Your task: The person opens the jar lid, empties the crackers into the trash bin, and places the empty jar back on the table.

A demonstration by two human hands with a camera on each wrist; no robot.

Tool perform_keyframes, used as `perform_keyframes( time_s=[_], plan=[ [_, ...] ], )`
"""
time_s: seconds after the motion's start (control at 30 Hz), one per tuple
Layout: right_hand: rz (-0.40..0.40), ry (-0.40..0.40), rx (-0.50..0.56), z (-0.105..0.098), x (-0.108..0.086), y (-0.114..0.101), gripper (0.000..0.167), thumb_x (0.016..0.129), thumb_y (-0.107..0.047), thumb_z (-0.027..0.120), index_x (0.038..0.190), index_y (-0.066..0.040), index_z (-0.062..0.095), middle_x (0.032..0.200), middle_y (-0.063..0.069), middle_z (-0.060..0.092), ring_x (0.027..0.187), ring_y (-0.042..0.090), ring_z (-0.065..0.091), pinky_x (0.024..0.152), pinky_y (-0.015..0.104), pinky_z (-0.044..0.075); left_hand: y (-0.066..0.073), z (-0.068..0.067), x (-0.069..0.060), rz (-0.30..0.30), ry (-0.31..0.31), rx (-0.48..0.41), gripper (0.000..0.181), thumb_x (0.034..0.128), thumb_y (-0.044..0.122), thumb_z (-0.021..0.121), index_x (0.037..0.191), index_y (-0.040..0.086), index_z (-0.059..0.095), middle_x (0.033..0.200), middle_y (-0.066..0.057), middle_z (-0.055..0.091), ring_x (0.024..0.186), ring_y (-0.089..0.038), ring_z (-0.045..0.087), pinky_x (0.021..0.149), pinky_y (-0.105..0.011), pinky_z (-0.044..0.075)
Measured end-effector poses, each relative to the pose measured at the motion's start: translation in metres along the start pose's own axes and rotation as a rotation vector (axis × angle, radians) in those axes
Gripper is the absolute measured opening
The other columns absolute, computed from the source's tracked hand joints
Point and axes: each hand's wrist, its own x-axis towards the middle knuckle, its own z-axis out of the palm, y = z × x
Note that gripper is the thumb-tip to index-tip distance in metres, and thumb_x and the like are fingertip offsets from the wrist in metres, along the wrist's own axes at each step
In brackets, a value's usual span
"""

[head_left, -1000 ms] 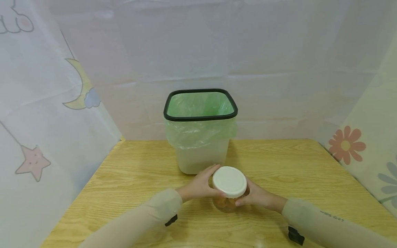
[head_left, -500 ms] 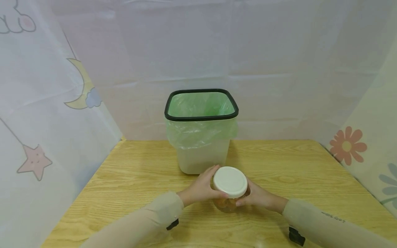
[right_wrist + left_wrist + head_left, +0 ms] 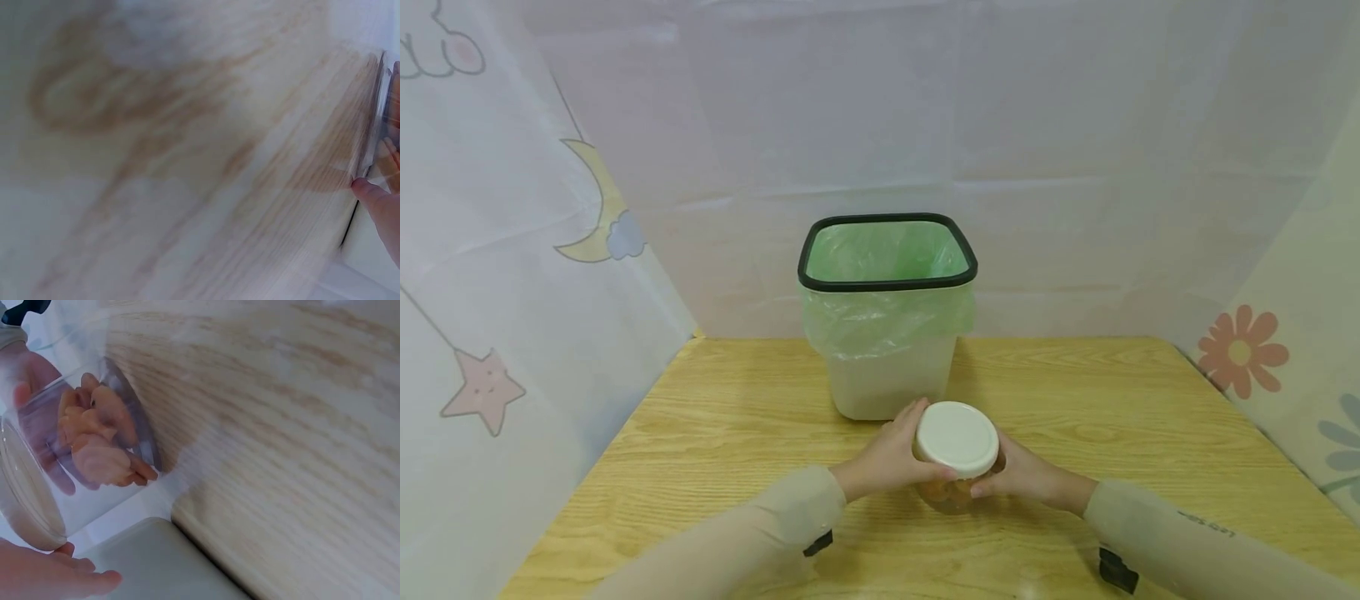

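Note:
A clear jar (image 3: 94,506) with a white lid (image 3: 957,439) stands on the wooden table, with several orange-brown pieces (image 3: 100,437) inside, their kind not certain. My left hand (image 3: 891,457) grips the lid's left side, thumb along its near edge and fingers round the far side. From the right, my right hand (image 3: 1026,477) holds the jar's body below the lid, the thumb in front. In the left wrist view the right palm shows through the clear wall. Only the right thumb (image 3: 378,206) and a strip of the jar appear in the right wrist view.
A white bin (image 3: 891,379) with a black rim and a green liner bag (image 3: 887,321) stands just behind the jar. Wooden table (image 3: 737,400) surface extends to both sides. Printed cloth (image 3: 880,100) hangs round the back and sides.
The left hand has shifted very slightly to the right around the lid. The right hand and the jar stay almost where they were.

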Motion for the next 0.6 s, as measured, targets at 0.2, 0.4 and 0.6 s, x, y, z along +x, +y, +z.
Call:
perform_keyframes(
  time_s=[0.2,0.4,0.6],
  plan=[
    [-0.004,0.007,-0.003,0.000,0.000,-0.001,0.098,0.083,-0.014,0.078,0.149,0.008,0.009,0.142,0.030,0.032,0.125,0.034,0.041,0.097,0.047,0.039,0.002,-0.009,0.008,0.019,-0.086,0.011,0.108,0.0796,0.032,0.082,0.154,-0.001,0.011,0.158,-0.019,0.018,0.144,-0.033,0.019,0.112,-0.057,0.020],
    [0.005,-0.002,-0.008,0.000,-0.001,-0.003,0.099,0.084,-0.017,0.078,0.149,0.008,0.007,0.142,0.031,0.032,0.126,0.041,0.040,0.096,0.050,0.041,0.000,-0.022,0.024,0.060,-0.214,0.026,0.110,0.0793,0.028,0.082,0.156,0.004,0.007,0.160,-0.016,0.009,0.146,-0.029,0.011,0.115,-0.047,0.017],
    [0.002,-0.005,-0.021,0.000,-0.001,-0.004,0.100,0.084,-0.020,0.078,0.149,0.009,0.007,0.143,0.032,0.031,0.128,0.049,0.036,0.099,0.060,0.035,-0.004,-0.030,0.032,0.070,-0.330,0.000,0.109,0.0802,0.022,0.082,0.156,0.005,0.005,0.161,-0.017,0.002,0.147,-0.029,0.003,0.117,-0.045,0.012]
  ],
)
